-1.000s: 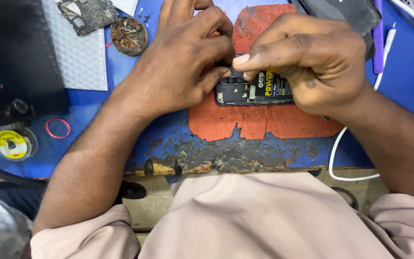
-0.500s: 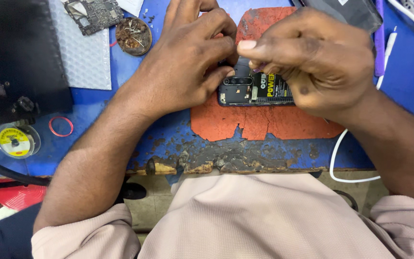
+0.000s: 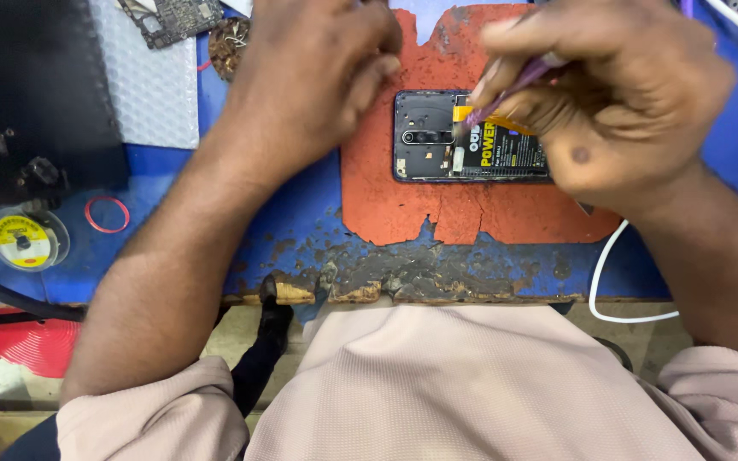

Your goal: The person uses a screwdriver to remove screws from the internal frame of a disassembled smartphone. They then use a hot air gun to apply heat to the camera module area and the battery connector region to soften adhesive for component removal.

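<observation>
Right grip (image 3: 591, 94) pinches a purple tool (image 3: 514, 85) over the opened phone (image 3: 437, 137) just below.

We see right hand (image 3: 617, 102) covering right part of opened phone (image 3: 437, 137); phone's far end hidden beneath it. Thin purple tool (image 3: 514, 85) blurred, its tip at phone's inside too small for us to tell. Left hand (image 3: 309, 77) cut by top edge; its fingertips meet phone's upper left corner, contact unclear. Circuit board (image 3: 177, 17) cut by top edge. White cable (image 3: 608, 282) runs under right forearm, then off right edge. Red disc (image 3: 32, 346) partly hidden under bench edge.
</observation>
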